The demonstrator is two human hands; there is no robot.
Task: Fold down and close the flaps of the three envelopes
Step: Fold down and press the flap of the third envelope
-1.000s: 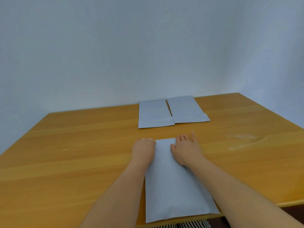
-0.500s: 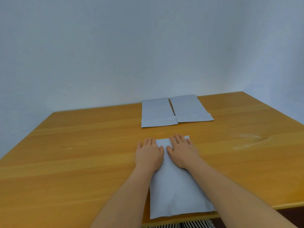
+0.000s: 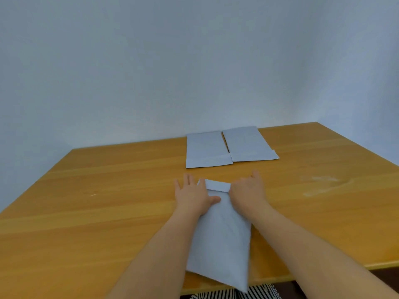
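Two hands, left hand (image 3: 192, 194) and right hand (image 3: 248, 192), are now spreading flat apart, uncovering the near envelope (image 3: 220, 231) flap (image 3: 217, 185), seemingly folded, third closure finishing.

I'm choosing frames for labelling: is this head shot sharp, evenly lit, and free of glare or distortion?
Head view: light soft and even, shadows faint; pale sheen on the table at right; near envelope slightly soft at its front edge, far envelopes sharp; wide-angle stretch at the forearms.

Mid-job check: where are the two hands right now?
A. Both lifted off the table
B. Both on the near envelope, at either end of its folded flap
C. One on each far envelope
B: the left hand and right hand press flat on the near envelope, flanking its folded flap.
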